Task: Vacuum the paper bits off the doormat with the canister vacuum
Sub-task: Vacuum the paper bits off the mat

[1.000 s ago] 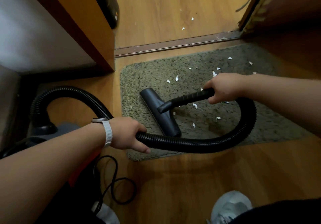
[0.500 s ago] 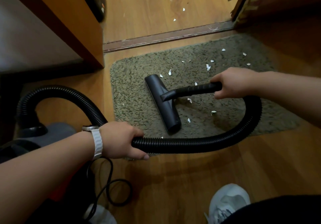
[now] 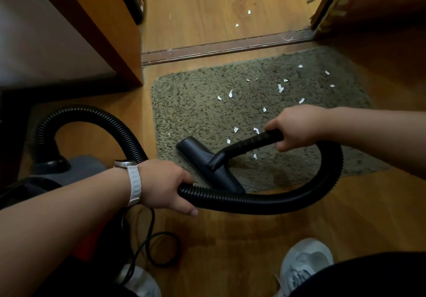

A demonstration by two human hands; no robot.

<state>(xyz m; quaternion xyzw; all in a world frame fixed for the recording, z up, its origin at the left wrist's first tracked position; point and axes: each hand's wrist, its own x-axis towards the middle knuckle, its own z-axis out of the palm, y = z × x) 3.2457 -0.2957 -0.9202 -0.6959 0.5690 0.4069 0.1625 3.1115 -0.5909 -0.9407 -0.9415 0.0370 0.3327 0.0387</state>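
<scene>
Two hands work a black hose over a grey-green doormat, which lies right of centre on a wooden floor, just below a dark threshold strip. The left hand, with a white-strapped watch on its wrist, is curled round the ribbed hose at lower centre. The right hand grips the upper end of the stiff black handle at centre right.

The handle slants down to the left into a flat nozzle, which rests on the mat's lower left part, its near end close to the mat's lower edge. From the left hand the hose runs along that edge, then loops up at the right to meet the right hand.

Many white paper bits are scattered across the mat's middle and upper right. Several lie just beside the handle and the nozzle. A few more lie on the floor beyond the strip, at top centre.

The canister sits at lower left, largely hidden by the left forearm, with a grey top showing. The hose arches up from it at the left of the frame. A black cord loops on the floor at bottom centre. A grey shoe shows at bottom right, and a wooden cabinet fills the upper left.
</scene>
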